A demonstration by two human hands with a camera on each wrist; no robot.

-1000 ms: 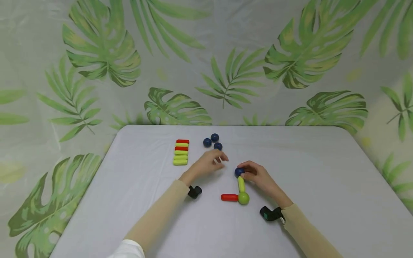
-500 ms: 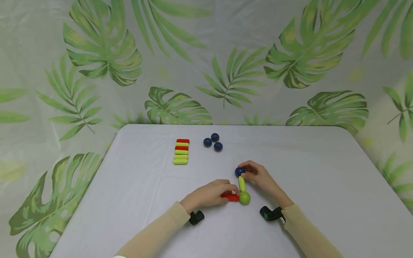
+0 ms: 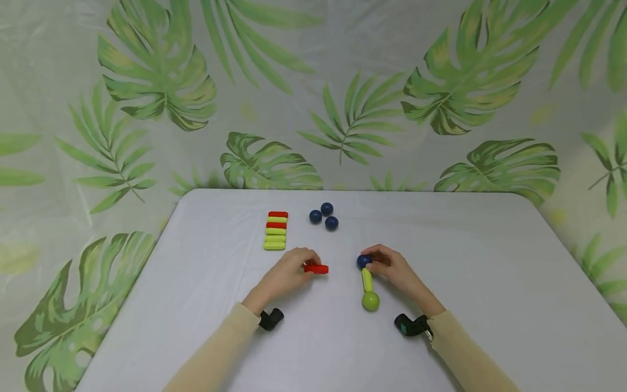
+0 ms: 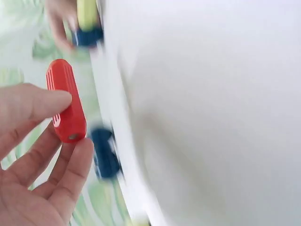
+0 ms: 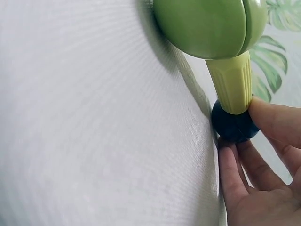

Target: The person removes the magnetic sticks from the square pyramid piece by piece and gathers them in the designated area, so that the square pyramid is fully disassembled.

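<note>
Between thumb and fingers, my left hand pinches a red ribbed stick, held off to the left of the joined pieces. A small hole shows in the stick's near end in the left wrist view. My right hand grips a dark blue ball at the far end of a yellow-green stick. That stick's other end meets a green ball, nearer to me. In the right wrist view the green ball has a groove and looms close to the camera.
Behind my left hand lies a column of yellow-green and red sticks. Three loose dark blue balls sit to the right of it. The white table ends at a leaf-patterned backdrop.
My left hand came down from near the blue balls to the red stick, took hold of it, and drew it off the green ball, up and left. My right hand stayed put.
</note>
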